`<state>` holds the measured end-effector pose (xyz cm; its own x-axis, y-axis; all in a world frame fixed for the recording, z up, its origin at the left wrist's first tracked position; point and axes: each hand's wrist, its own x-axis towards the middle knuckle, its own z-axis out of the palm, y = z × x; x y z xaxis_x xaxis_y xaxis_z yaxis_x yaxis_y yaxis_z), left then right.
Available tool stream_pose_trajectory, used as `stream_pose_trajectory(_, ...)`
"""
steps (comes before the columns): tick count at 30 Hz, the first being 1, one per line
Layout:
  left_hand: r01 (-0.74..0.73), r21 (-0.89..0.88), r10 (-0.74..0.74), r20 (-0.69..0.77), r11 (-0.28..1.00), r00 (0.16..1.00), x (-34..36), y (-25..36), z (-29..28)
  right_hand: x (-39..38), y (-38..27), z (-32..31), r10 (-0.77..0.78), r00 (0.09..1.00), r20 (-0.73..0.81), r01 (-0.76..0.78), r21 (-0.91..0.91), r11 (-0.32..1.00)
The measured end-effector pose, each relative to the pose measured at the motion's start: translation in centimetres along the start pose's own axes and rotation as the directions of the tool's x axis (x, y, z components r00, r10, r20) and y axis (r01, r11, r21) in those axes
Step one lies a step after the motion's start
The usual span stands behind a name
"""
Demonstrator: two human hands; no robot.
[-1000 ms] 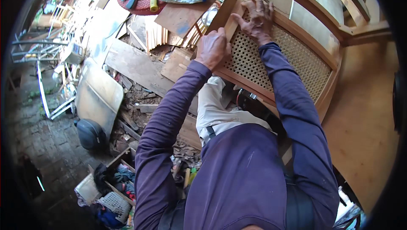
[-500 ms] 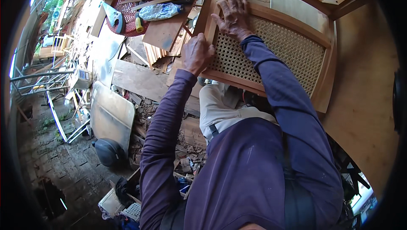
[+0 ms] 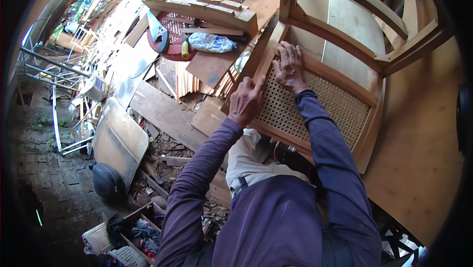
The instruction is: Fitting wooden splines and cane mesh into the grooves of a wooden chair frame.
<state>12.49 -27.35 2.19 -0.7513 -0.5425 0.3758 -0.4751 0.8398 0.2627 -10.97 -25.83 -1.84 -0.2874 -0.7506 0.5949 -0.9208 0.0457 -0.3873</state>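
A wooden chair frame (image 3: 340,26) lies in front of me, with a woven cane panel (image 3: 333,103) set in its seat. My right hand (image 3: 291,70) is open, its fingers spread over the upper left corner of the cane and the wood beside it. Close by on the left, my left hand (image 3: 245,102) rests at the seat's left rail (image 3: 269,56). Its index finger reaches toward the cane's edge while the other fingers curl under. Whatever those curled fingers hold, if anything, is hidden.
Left of the chair lie a handsaw (image 3: 157,33), a yellow-handled tool (image 3: 185,49) and a crumpled plastic bottle or bag (image 3: 213,43) on a red woven surface. Wood offcuts (image 3: 189,81) and boards cover the ground. A plywood sheet (image 3: 419,139) stands at right. A dark helmet-like object (image 3: 107,180) sits lower left.
The view has shifted, so the chair appears lower in the picture. My left hand has gone from a fist to having its index finger extended toward the cane. The right hand stays near the same corner.
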Motion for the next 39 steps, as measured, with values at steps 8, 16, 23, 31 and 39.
stream_pose_trajectory(8, 0.078, -0.053, -0.088, -0.215, 0.996, 0.973, -0.1, 0.4, 1.5, 1.6, -0.1, -2.2, 0.003, 1.0, -0.028, -0.004, -0.005, 1.0)
stream_pose_trajectory(16, 0.062, -0.055, -0.071, -0.18, 0.997, 0.981, 0.9, 0.9, 1.4, 2.1, 0.2, -1.6, 0.016, 0.999, -0.046, -0.021, -0.096, 0.995)
stream_pose_trajectory(23, 0.097, -0.088, -0.103, -0.068, 0.991, 0.992, 0.6, 0.3, 0.2, 0.6, -2.3, -4.7, -0.123, 0.991, -0.055, 0.12, -0.062, 0.991)
stream_pose_trajectory(31, 0.183, -0.154, -0.144, 0.232, 0.971, 0.962, 4.4, -0.9, -2.6, -10.7, -12.6, -8.9, -0.047, 0.966, 0.253, -0.027, 0.284, 0.959)
stream_pose_trajectory(39, 0.167, -0.151, -0.133, 0.211, 0.974, 0.968, 3.2, -1.7, -1.6, -15.1, -14.1, -5.6, -0.039, 0.982, 0.183, -0.007, 0.242, 0.97)
